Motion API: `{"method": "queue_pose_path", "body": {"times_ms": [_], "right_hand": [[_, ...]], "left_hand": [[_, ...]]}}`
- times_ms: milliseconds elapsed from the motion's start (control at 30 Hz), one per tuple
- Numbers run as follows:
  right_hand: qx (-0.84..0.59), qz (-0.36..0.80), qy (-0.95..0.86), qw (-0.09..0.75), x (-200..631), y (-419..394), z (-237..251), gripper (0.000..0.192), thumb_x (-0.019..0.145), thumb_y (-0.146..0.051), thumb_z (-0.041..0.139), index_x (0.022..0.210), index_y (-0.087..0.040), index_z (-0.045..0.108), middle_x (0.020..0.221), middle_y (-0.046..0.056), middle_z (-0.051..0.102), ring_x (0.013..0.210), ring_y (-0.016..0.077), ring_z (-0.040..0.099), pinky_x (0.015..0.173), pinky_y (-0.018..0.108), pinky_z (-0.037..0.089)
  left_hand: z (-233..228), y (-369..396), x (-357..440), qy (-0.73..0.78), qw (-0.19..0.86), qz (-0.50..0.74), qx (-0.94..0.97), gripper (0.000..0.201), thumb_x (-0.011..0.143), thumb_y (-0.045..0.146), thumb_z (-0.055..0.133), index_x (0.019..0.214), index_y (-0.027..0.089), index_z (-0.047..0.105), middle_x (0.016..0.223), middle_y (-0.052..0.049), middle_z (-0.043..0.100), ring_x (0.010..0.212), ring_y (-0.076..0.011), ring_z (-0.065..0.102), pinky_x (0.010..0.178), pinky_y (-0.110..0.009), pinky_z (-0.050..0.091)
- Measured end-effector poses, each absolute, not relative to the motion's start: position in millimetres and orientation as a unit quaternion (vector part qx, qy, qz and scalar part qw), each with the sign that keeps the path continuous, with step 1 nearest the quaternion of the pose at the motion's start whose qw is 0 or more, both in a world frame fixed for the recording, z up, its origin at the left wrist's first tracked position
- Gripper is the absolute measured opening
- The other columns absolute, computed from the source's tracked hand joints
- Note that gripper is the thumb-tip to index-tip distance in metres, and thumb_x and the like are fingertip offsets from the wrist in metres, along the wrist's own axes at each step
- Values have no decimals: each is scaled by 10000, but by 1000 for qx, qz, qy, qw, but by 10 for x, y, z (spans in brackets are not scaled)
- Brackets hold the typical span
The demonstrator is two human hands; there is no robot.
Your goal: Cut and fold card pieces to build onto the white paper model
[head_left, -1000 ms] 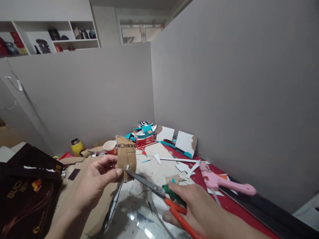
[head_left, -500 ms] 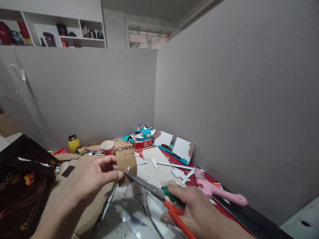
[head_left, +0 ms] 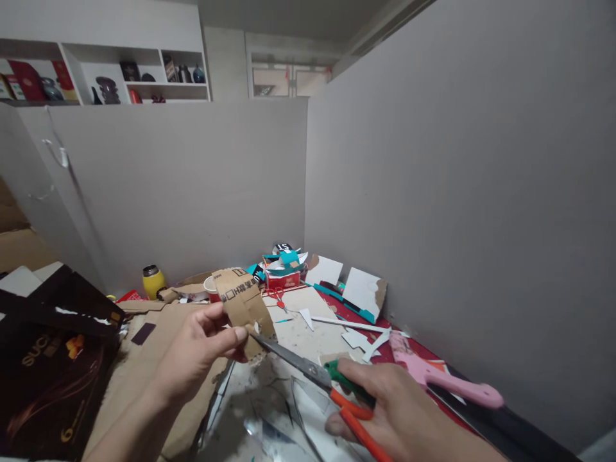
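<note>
I have a strip of brown cardboard (head_left: 243,301) up off the table, printed side toward the camera and tilted a little to the right, so its lower edge meets the blades where I can see the cut line. My left hand (head_left: 199,350) pinches it low down, thumb in front and fingers behind, close to the cut to keep the card stiff against the steel. The scissors (head_left: 317,378) come in from the lower right with the blade tips at the strip's bottom edge; from here I cannot tell how far apart the blades stand. My right hand (head_left: 399,414) is wrapped around the green and orange handles, fingers through the loops. Below the strip lies a pale, scuffed work board (head_left: 303,321) strewn with white paper offcuts (head_left: 359,337). A pink glue gun (head_left: 433,375) lies on the red mat to the right, near the partition. Behind the strip stand a paper cup (head_left: 210,287), partly hidden by it, and a yellow flask (head_left: 153,280). A dark printed box (head_left: 48,366) sits at the left.
</note>
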State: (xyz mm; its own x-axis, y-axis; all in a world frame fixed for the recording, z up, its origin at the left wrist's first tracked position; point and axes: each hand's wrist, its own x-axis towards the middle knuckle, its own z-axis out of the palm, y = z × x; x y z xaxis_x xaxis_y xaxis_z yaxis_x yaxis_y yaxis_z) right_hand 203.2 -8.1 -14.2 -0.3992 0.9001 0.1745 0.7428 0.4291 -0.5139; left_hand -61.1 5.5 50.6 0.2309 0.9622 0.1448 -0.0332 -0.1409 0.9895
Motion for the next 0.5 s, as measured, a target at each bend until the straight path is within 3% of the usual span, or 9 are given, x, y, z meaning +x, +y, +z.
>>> {"method": "queue_pose_path", "body": {"times_ms": [200, 367, 500], "right_hand": [[-517, 170, -819, 185, 2048, -86, -113, 323, 699, -424, 668, 651, -210, 431, 655, -13, 581, 588, 148, 474, 524, 241, 332], [-514, 140, -827, 179, 2040, -91, -72, 323, 711, -423, 648, 647, -215, 408, 639, -16, 576, 576, 147, 470, 511, 239, 328], [-512, 121, -832, 175, 2045, -85, -112, 287, 724, -407, 635, 644, -219, 434, 624, -13, 597, 569, 160, 529, 511, 244, 373]], "left_hand": [[505, 56, -572, 371, 505, 499, 599, 164, 741, 222, 738, 902, 188, 746, 822, -31, 720, 753, -130, 614, 701, -219, 487], [505, 59, -589, 375, 506, 501, 594, 100, 722, 224, 757, 807, 173, 743, 674, 2, 675, 624, -89, 558, 602, -183, 450], [488, 63, -607, 387, 513, 499, 581, 135, 704, 225, 767, 817, 158, 734, 690, -12, 681, 603, -89, 558, 570, -191, 446]]}}
